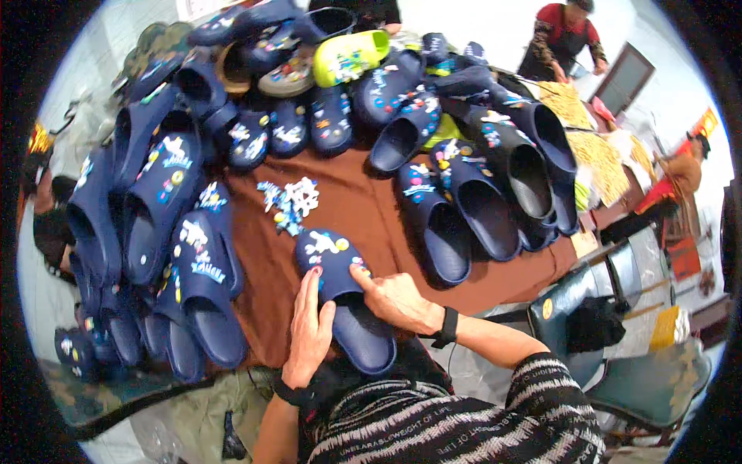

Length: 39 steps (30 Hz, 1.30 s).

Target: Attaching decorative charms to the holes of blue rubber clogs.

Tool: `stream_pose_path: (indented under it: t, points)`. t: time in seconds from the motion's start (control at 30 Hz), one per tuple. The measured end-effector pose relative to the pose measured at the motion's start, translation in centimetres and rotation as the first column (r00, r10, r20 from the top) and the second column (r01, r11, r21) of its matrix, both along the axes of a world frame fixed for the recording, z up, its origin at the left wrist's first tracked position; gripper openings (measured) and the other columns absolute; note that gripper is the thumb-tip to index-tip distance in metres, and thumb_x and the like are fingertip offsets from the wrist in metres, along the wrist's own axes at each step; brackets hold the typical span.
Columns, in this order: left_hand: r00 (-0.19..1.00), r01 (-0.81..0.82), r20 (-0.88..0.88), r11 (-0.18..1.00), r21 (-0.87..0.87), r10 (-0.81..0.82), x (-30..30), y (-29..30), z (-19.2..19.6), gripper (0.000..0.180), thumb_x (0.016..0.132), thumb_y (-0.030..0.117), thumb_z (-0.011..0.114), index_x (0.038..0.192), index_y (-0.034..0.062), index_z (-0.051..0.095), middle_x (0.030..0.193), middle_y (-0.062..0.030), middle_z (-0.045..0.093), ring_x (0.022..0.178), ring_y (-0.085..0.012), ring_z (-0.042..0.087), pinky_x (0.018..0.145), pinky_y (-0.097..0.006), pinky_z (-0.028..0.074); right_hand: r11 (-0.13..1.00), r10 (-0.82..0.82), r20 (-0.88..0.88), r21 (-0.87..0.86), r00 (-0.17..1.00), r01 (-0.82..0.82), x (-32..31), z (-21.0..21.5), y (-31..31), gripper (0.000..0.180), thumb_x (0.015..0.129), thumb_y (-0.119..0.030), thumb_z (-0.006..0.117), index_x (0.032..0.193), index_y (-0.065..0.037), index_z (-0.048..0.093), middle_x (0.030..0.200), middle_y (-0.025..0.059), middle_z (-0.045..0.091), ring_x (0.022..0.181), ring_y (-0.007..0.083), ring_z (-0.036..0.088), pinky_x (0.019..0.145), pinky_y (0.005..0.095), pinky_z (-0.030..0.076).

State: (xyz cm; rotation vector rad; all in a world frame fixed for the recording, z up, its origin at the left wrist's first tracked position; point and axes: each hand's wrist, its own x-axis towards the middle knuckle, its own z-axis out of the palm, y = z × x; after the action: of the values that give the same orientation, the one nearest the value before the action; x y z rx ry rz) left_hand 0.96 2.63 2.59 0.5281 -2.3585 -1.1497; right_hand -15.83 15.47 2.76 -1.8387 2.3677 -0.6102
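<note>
Crowding brown cloth (pixel 348 189), other clogs (pixel 161 197) and charms (pixel 292 203) hem in a navy clog (pixel 362 332), right hand (pixel 398 300) pinching it, left hand (pixel 308 340) spread.

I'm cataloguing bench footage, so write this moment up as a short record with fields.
Left hand: laid along the left side of the charm-decorated navy clog
Right hand: on that clog's right side
Orientation: toe pointing away from the person
Loose parts: pile of white and blue charms beyond the toe
Surface: brown cloth
Around: more navy clogs, a lime-green clog
</note>
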Motion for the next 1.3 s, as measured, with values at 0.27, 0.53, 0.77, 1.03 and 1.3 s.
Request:
stream_pose_path:
  t: [0.27,0.53,0.77,1.03,1.3]
  points:
    - [0.999,0.012,0.033,0.999,-0.037,-0.011,-0.7,1.2,0.2,0.057,0.095,0.009,0.049,0.148,-0.002,0.032,0.155,-0.02,0.033,0.145,-0.0347,0.029,0.12,-0.041,0.021,0.998,0.03,0.078,-0.06,0.997,-0.025,-0.5,-0.4,0.6,0.052,0.083,-0.012,0.062,0.131,0.001,0.046,0.07,0.0221,0.065,0.06,0.0383,0.065,0.053,0.0496,0.05]
    - [1.0,-0.02,0.021,0.999,-0.039,0.02,-0.9,1.6,-1.4,0.066,0.097,0.017,0.051,0.152,-0.0037,0.02,0.158,-0.0222,0.025,0.147,-0.039,0.022,0.12,-0.046,0.019,0.999,-0.029,0.074,-0.023,0.997,0.031,0.1,-1.1,0.5,0.06,0.082,-0.011,0.06,0.137,0.006,0.042,0.07,0.022,0.065,0.06,0.0382,0.065,0.054,0.0493,0.051]
    - [1.0,-0.022,0.018,1.0,-0.011,0.022,-1.4,2.0,-0.9,0.066,0.097,0.017,0.05,0.152,-0.0037,0.02,0.158,-0.023,0.024,0.147,-0.0386,0.022,0.12,-0.046,0.018,0.992,-0.031,0.078,-0.116,0.996,0.04,-1.0,-1.4,0.6,0.056,0.081,-0.01,0.06,0.134,0.002,0.045,0.067,0.0221,0.065,0.058,0.0393,0.064,0.052,0.0509,0.049]
    - [0.995,-0.051,-0.086,0.994,0.094,0.059,-1.9,2.4,0.3,0.068,0.103,0.029,0.046,0.156,0.0008,0.015,0.162,-0.0184,0.018,0.149,-0.0337,0.021,0.12,-0.046,0.019,0.983,-0.106,0.099,-0.138,0.989,0.119,-4.2,2.4,1.5,0.052,0.086,-0.012,0.057,0.135,-0.002,0.045,0.068,0.0218,0.064,0.06,0.0404,0.064,0.056,0.0516,0.05]
    - [0.998,-0.052,-0.032,0.995,0.086,0.055,0.3,2.3,-0.4,0.056,0.104,0.03,0.043,0.15,-0.0005,0.033,0.157,-0.0244,0.025,0.146,-0.0393,0.025,0.118,-0.044,0.024,0.978,-0.201,-0.004,-0.065,0.98,0.201,-7.5,6.2,2.7,0.049,0.087,-0.009,0.058,0.136,-0.009,0.053,0.07,0.0222,0.064,0.061,0.0377,0.064,0.057,0.0477,0.049]
